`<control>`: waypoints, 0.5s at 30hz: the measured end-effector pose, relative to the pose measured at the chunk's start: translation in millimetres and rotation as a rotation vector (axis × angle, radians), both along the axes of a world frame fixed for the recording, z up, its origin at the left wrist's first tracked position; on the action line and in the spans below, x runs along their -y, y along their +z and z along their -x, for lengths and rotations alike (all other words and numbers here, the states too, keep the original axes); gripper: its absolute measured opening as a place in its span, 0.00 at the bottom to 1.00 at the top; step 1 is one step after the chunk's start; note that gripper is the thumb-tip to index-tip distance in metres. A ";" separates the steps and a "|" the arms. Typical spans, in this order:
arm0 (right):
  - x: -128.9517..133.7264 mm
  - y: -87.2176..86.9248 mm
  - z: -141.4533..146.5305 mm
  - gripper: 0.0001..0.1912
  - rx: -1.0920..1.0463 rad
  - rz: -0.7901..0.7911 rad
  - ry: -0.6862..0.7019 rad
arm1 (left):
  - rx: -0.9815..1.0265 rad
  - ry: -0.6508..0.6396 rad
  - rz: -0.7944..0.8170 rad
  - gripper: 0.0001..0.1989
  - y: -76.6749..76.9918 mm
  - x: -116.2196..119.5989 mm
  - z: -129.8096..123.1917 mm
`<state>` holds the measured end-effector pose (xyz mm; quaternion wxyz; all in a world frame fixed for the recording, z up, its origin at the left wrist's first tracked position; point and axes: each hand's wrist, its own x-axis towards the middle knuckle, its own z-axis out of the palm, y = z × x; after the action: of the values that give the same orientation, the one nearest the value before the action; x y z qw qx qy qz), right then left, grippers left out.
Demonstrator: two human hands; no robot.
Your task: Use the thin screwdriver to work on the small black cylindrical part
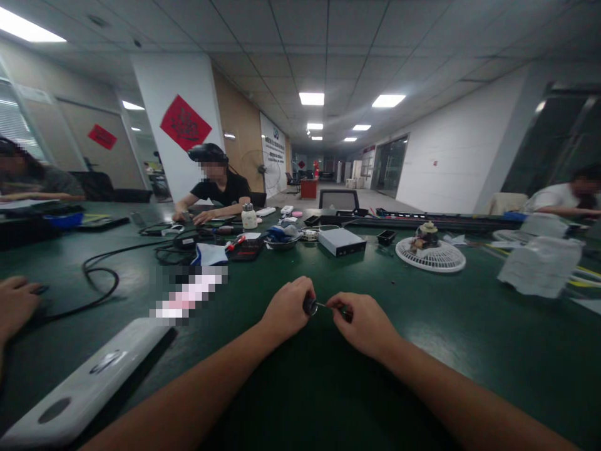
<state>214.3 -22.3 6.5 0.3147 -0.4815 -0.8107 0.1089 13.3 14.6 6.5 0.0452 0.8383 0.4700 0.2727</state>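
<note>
My left hand (288, 309) is closed around a small dark cylindrical part (310, 306) with a shiny rim, whose end faces to the right. From this part a thin metal rod (322, 305) reaches toward my right hand (362, 321). The thumb and fingers of my right hand pinch the rod's right end. Whether the rod is fixed to the part or only touches it, I cannot tell. Both hands are just above the dark green tabletop (300, 376), near the middle of the view.
A grey metal drive box (342, 241) and a white fan grille with a motor (430, 254) lie ahead. On the left are a long white device (94, 376), a black cable (101, 254) and another person's hand (19, 304). Crumpled white packaging (539, 266) stands right. Several people sit around.
</note>
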 end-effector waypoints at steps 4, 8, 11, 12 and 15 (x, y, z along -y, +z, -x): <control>1.0 0.2 0.6 0.13 0.044 0.017 0.083 | -0.008 0.007 0.002 0.10 0.1 0.7 -0.1; -2.2 -1.0 -1.1 0.13 0.100 0.031 0.024 | -0.017 -0.013 0.009 0.10 -1.8 0.4 -0.5; -2.9 -0.6 -1.1 0.13 0.100 0.026 -0.017 | -0.020 -0.016 0.016 0.09 -3.3 0.2 -1.2; -2.4 0.0 -0.7 0.13 0.098 0.024 -0.012 | -0.022 -0.013 0.017 0.08 -3.8 0.0 -1.5; 0.9 2.2 1.6 0.12 0.119 0.029 0.029 | -0.034 0.004 0.017 0.09 -4.8 -1.0 -1.3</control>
<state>212.7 -23.1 8.7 0.2571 -0.4799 -0.8333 0.0964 14.7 15.6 1.6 0.0435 0.8414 0.4747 0.2546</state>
